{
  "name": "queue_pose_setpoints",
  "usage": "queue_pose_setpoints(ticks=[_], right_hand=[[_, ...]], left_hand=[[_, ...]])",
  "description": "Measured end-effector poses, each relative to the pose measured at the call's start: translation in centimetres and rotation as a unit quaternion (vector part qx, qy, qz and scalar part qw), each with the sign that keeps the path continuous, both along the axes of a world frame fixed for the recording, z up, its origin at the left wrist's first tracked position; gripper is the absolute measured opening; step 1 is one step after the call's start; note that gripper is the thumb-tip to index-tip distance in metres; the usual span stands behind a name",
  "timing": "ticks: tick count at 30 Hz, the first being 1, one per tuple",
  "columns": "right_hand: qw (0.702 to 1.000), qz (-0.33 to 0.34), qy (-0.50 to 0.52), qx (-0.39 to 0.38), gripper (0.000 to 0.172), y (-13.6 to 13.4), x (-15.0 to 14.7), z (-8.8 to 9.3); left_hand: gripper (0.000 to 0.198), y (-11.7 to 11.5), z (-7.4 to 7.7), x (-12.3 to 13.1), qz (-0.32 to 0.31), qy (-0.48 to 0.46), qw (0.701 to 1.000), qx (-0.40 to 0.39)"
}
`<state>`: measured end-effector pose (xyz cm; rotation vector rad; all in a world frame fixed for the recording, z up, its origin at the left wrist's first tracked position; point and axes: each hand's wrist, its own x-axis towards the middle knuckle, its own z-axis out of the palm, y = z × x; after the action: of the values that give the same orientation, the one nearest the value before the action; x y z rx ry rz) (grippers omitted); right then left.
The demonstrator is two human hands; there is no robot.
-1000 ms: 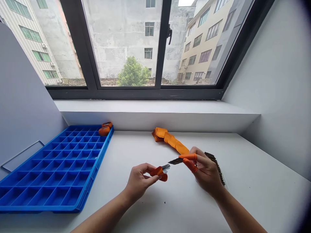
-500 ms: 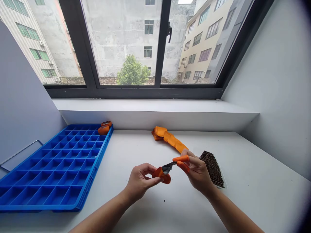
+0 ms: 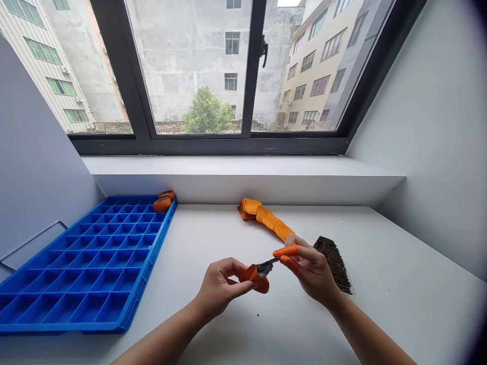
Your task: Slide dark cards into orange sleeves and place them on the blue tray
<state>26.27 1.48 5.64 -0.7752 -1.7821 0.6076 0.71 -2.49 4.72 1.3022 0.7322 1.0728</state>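
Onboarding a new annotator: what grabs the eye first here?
Probably the big blue compartment tray at the left, with two orange bundles in its far right corner. Next, at centre, the left hand holds a small open orange pouch, and the right hand, two digits capped in orange, pinches a thin dark piece at its mouth.

Our left forearm (image 3: 171, 337) and right forearm (image 3: 369, 339) reached forward, slanting toward each other. Our left hand (image 3: 223, 281) pinched between thumb and fingers; our right hand (image 3: 315, 268) faced it, just apart, its orange-covered thumb and forefinger pinching too.
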Motion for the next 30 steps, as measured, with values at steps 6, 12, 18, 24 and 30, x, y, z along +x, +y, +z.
queue_pose_setpoints(ticks=[6,12,18,24,30], right_hand=[[1.000,0.008,-0.030,-0.004,0.016,-0.1,-0.1,0.3],[0.999,0.016,-0.041,0.000,0.014,-0.2,0.1,0.5],[0.999,0.005,-0.031,-0.014,0.017,-0.3,0.0,0.4],[0.999,0.022,0.008,-0.024,0.021,-0.3,-0.2,0.1],[0.998,0.046,0.028,-0.038,0.020,-0.3,-0.2,0.0]], left_hand=[[0.030,0.0,-0.2,-0.1,0.004,0.015,1.000,-0.003],[0.029,-0.3,0.0,-0.1,0.000,0.025,1.000,0.013],[0.023,-0.5,0.7,-0.2,0.021,0.059,0.998,0.031],[0.022,-0.7,0.9,-0.2,0.016,0.050,0.998,0.024],[0.024,-0.8,0.8,-0.2,0.006,0.042,0.999,0.032]])
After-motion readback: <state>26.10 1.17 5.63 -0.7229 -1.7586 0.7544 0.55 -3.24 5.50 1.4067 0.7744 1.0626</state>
